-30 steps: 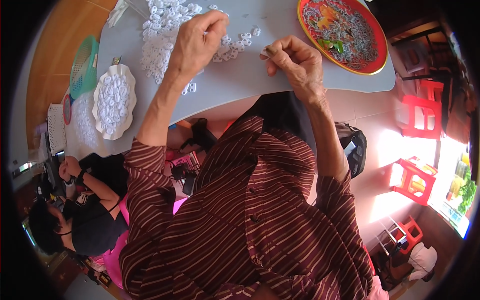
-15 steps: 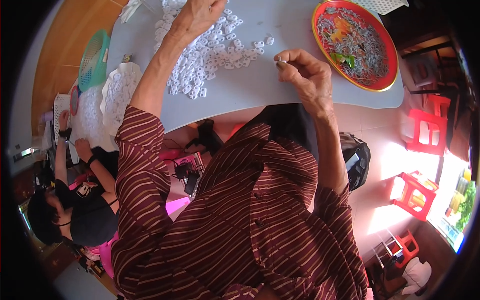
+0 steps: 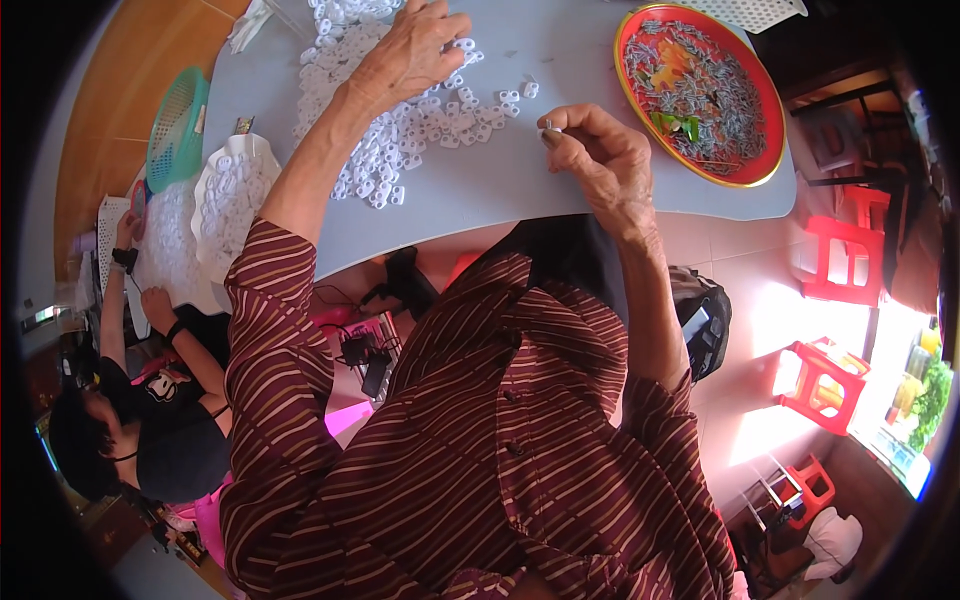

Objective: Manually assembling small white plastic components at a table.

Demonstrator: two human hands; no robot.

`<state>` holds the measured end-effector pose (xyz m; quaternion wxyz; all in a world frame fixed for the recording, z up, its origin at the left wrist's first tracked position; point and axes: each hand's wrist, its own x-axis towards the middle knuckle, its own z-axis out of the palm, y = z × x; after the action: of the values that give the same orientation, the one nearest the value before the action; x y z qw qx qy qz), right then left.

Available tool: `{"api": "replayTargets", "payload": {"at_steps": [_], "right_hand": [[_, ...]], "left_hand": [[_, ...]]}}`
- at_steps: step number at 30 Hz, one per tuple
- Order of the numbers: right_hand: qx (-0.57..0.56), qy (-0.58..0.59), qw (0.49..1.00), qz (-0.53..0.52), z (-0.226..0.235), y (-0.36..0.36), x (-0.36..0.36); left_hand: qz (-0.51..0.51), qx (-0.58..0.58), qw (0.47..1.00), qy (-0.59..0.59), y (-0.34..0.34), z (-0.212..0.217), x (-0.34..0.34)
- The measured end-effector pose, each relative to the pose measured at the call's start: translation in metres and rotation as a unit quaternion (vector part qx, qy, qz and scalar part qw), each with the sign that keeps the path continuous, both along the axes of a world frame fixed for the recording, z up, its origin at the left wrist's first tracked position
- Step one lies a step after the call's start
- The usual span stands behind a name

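Observation:
A heap of small white plastic cable clips (image 3: 375,150) spreads across the grey table. My left hand (image 3: 412,52) reaches over its far part, thumb and fingers apart; the ends of some fingers are cut off by the upper edge, and no clip shows in its grasp. Right of the heap, my right hand (image 3: 608,158) is raised above the table's near part. Its thumb and forefinger pinch a tiny grey piece that looks like a nail, mostly hidden by the fingertips. Beyond that hand lies a round red tray (image 3: 772,150) with a gold rim, full of small grey nails (image 3: 725,110).
A white scalloped dish (image 3: 262,150) of clips and a green basket (image 3: 178,130) stand left. Another person (image 3: 170,420) works there beside more white pieces. Red stools (image 3: 825,385) and a black backpack (image 3: 700,320) are on the floor at right.
My left hand has come down and right, lower over the clip heap, with its fingers spreading. My right hand keeps its pinch nearly in place. The whole view has shifted slightly.

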<state>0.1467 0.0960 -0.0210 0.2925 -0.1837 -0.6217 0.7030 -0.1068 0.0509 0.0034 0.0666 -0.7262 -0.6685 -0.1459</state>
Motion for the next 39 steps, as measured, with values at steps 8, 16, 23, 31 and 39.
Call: {"api": "replayTargets", "payload": {"at_steps": [8,16,23,31,39], "right_hand": [[-0.018,0.029,0.999,-0.039,-0.002,-0.001,0.000],[-0.077,0.131,0.984,-0.088,0.000,0.001,-0.006],[-0.001,0.122,0.990,-0.074,-0.009,0.004,-0.004],[-0.032,0.130,0.988,-0.070,-0.004,0.003,-0.004],[-0.163,0.178,0.970,0.004,-0.006,0.008,-0.003]], "left_hand": [[-0.014,0.009,0.964,-0.267,-0.005,0.011,0.026],[0.003,-0.105,0.831,-0.546,-0.027,0.013,0.090],[-0.009,-0.028,0.743,-0.669,-0.026,-0.009,0.109],[0.021,0.015,0.762,-0.647,-0.031,-0.015,0.117],[-0.023,-0.010,0.675,-0.737,-0.027,-0.015,0.114]]}}
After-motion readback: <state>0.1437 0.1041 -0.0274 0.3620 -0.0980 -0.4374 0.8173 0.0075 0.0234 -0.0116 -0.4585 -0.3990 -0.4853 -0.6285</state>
